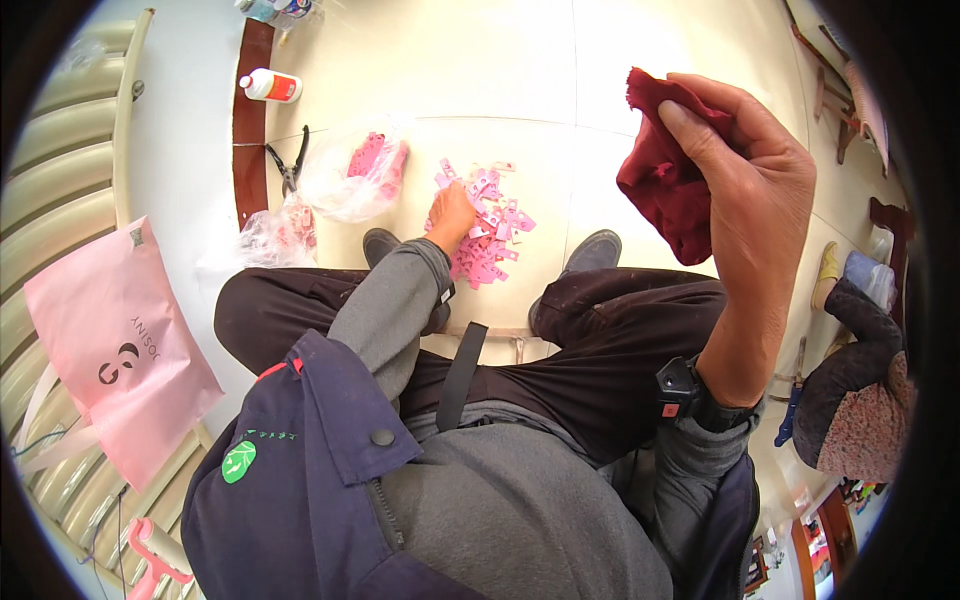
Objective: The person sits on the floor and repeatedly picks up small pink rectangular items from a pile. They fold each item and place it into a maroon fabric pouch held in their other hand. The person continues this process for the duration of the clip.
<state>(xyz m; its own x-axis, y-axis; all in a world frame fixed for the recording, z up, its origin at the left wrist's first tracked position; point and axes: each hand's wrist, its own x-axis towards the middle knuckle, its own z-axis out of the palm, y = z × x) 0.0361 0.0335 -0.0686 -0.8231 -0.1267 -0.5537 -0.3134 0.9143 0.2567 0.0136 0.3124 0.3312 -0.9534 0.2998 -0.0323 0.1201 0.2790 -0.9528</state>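
Observation:
My right hand (752, 140) is raised at the right and pinches a dark red cloth (665, 190) between thumb and fingers. The cloth hangs down in folds, and its upper edge is frayed. Low on the floor, my left hand (452, 214) reaches down to a pile of small pink tags (492, 225). Its back faces up and its fingers point down at the pile's left side, mostly hidden, so I cannot see whether they hold a tag. The tags are flat, some with holes, and lie loosely heaped beyond my shoes.
Left of the pile are a clear plastic bag (350, 190) with pink pieces, another plastic bag (275, 235), black-handled pliers (290, 170) and a white bottle (272, 86). A pink bag (120, 350) leans against a cream radiator (70, 190). Another person (860, 390) sits at the right.

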